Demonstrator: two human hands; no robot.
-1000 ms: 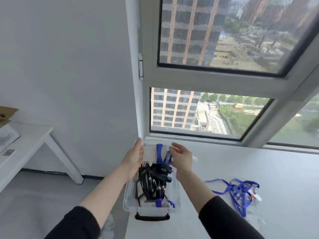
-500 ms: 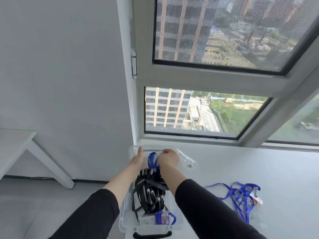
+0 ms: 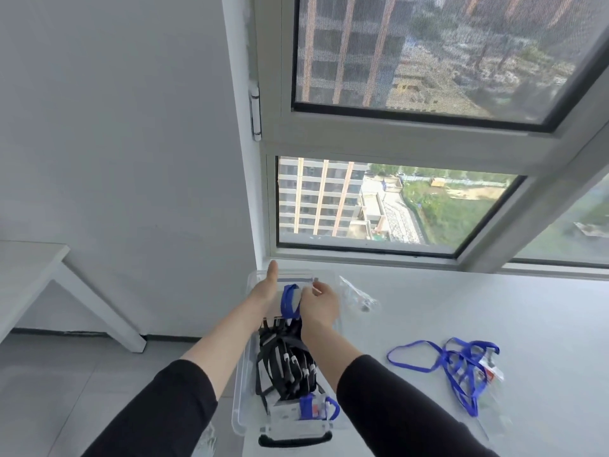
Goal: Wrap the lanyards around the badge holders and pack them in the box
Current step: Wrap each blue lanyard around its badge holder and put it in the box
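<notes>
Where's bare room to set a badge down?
Free: tabletop between clear box and loose blue lanyards; also right of the empty sleeve, below the window frame. Crowded: box middle packed with black-wrapped bundles; its far end taken by left hand and right hand holding the blue-wrapped badge holder.

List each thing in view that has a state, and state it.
Box, open, partly filled.
Badge holder, wrapped in blue lanyard, held over the box.
Left hand, at the holder's left edge, thumb straight.
Right hand, pinches the holder.
Loose blue lanyards, tangled on table.
</notes>
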